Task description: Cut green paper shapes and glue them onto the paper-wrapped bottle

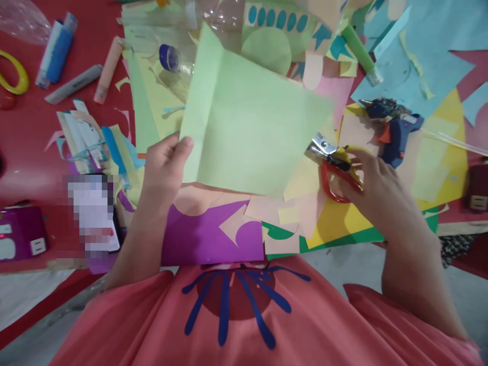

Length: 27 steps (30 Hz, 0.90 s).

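My left hand (168, 162) pinches the left edge of a light green sheet of paper (251, 127), thumb on top. A crease runs down the sheet near that edge, and the strip beside it stands up a little. On the right, my right hand (375, 180) is closed around scissors (335, 165) with red and yellow handles. Their metal blades point up and left, close to the sheet's right edge. Whether the blades touch the paper I cannot tell. Beneath the sheet lie paper scraps and a purple sheet (213, 234).
A blue glue gun (400, 134) lies right of the scissors on coloured paper. Markers (74, 84), a phone (93, 213) and a purple box (25, 234) are on the left. A clear bottle with a blue cap (168, 57) lies behind the sheet, near a green marker (360, 53).
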Tool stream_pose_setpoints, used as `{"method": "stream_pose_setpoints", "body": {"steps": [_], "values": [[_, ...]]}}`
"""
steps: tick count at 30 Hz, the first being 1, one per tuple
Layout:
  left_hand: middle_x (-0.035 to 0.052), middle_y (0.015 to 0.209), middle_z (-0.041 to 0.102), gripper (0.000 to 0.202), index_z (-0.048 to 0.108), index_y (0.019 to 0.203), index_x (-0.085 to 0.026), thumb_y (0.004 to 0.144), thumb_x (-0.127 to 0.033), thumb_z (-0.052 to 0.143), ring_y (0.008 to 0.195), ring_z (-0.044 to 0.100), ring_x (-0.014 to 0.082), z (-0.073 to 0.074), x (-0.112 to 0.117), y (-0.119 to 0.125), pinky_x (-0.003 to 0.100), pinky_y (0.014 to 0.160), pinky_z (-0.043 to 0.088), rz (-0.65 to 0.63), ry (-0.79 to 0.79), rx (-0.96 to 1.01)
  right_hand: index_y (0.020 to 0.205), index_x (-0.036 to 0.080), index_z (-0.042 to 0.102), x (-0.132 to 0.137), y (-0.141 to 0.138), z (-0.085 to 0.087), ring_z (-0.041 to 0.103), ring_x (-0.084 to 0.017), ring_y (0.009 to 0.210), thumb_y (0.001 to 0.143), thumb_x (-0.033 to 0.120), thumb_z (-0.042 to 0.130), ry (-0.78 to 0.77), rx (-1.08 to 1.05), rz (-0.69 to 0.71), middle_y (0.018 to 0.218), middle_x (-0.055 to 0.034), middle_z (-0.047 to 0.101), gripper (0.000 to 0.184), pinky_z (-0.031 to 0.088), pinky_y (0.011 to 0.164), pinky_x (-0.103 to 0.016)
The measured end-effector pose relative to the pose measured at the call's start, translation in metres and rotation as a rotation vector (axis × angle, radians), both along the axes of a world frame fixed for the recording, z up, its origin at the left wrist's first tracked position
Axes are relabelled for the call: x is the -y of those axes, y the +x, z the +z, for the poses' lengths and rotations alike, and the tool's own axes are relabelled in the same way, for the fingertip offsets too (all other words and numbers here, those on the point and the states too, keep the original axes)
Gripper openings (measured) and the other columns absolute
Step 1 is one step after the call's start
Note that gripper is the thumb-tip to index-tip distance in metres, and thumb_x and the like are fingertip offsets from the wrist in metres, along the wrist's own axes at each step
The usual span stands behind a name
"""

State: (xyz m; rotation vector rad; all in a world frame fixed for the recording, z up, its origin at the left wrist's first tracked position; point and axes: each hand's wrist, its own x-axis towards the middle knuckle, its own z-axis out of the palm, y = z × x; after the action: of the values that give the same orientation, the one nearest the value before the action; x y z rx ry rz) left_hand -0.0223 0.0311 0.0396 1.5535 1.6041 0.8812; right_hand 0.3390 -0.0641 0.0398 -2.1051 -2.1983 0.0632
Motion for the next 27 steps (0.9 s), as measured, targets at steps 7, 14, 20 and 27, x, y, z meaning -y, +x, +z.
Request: {"method": "stream_pose_setpoints", "body": {"steps": [7, 14, 20, 27], "values": [[0.0016, 0.122, 0.069, 0.05, 0.057, 0.119, -0.016, 0.103, -0.055, 0.03, 0.125, 0.06, 0.0192, -0.026, 0.019, 0.015, 0.036, 0.103, 0.052, 0.071, -0.024, 0.12, 0.139, 0.019, 0.056, -0.02, -0.001, -0.006, 0.07, -0.034, 0.087, 0.07, 0.029, 0.076, -0.124, 0.053, -0.093, 0.099, -0.0186, 0.069, 0.073, 0.054, 0.07, -0.041], [0.0034, 0.131, 0.068, 0.041, 0.065, 0.115, -0.029, 0.09, -0.059, 0.051, 0.135, 0.056, 0.0235, -0.048, 0.021, 0.017, 0.038, 0.113, 0.051, 0.329, 0.004, 0.589, 0.127, 0.023, 0.06, -0.025, -0.013, 0.008, 0.066, -0.03, 0.083, 0.075, 0.031, 0.06, -0.227, 0.008, -0.188, 0.098, -0.0118, 0.063, 0.053, 0.056, 0.07, -0.043], [0.002, 0.122, 0.073, 0.035, 0.07, 0.104, -0.031, 0.084, -0.056, 0.057, 0.135, 0.056, 0.0256, -0.042, 0.023, 0.024, 0.042, 0.112, 0.052, 0.31, -0.139, 0.788, 0.128, 0.017, 0.064, -0.013, -0.006, 0.027, 0.067, -0.033, 0.096, 0.076, 0.03, 0.055, -0.008, -0.035, -0.191, 0.106, -0.0178, 0.066, 0.054, 0.055, 0.086, -0.05], [0.002, 0.131, 0.068, 0.042, 0.065, 0.109, -0.03, 0.083, -0.063, 0.062, 0.139, 0.053, 0.0233, -0.053, 0.028, 0.023, 0.04, 0.112, 0.052, 0.411, -0.185, 0.738, 0.12, 0.032, 0.061, 0.007, 0.016, 0.055, 0.054, -0.017, 0.057, 0.068, 0.039, 0.078, -0.029, -0.641, -0.478, 0.085, -0.0021, 0.055, 0.056, 0.045, 0.05, -0.035]]}}
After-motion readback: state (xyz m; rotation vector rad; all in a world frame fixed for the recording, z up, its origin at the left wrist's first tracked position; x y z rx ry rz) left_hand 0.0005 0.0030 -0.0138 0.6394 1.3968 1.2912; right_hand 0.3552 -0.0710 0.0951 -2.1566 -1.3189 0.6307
